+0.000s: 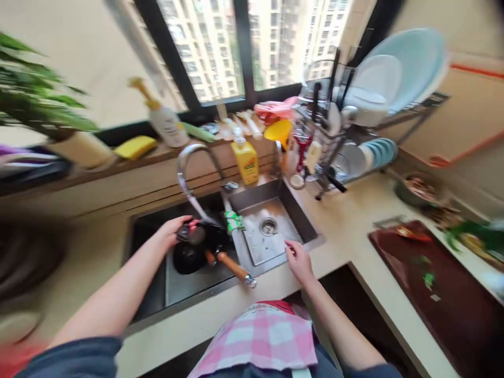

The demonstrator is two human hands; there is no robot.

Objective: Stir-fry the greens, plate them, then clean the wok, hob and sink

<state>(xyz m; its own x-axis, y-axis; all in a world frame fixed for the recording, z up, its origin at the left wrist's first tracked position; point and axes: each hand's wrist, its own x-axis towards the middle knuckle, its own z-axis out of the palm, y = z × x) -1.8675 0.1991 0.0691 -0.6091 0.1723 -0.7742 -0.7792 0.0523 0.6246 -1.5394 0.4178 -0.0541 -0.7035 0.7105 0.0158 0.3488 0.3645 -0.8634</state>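
My left hand (pixel 176 231) is over the left sink basin (pixel 149 289), fingers closed around a dark rounded object (pixel 196 234) whose kind is blurred. Just below it lies a black pan (pixel 189 258). A wooden handle with a metal end (pixel 234 266) sticks out towards the sink's front edge. My right hand (pixel 299 261) hovers at the front rim of the right basin (pixel 301 218), its fingers curled in with nothing visible in them. A green-and-white packet or cloth (pixel 233 221) sits on the divider, beside the curved tap (pixel 183 173).
A yellow bottle (pixel 246 161) stands behind the sink. On the ledge are a pump bottle (pixel 167 123), a yellow sponge (pixel 136 148) and a potted plant (pixel 81 149). The dish rack (pixel 413 118) is at right, above a dark red cutting board (pixel 429 278) with green scraps.
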